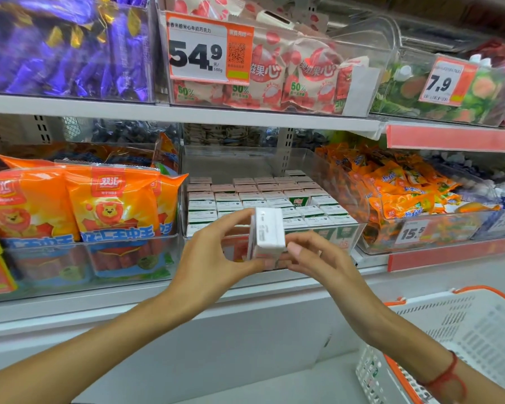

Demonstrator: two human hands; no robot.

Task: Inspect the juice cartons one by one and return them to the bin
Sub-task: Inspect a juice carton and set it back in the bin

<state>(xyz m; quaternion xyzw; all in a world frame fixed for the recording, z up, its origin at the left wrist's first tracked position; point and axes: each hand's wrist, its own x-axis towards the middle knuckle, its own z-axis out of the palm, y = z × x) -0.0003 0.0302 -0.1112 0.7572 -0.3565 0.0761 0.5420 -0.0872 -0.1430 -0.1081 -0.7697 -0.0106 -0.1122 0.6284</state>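
A clear bin (359, 228) on the shelf is packed with juice cartons (274, 199). In front of it, the left hand (216, 258) and right hand (315, 258) together pinch one small carton (268, 233), fingers curled around it.

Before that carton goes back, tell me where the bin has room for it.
Open room: the rear of the clear bin, behind the last carton row, and a gap in that row's left end. Further forward the rows are packed tight. Left hand and right hand hold the carton before the bin.
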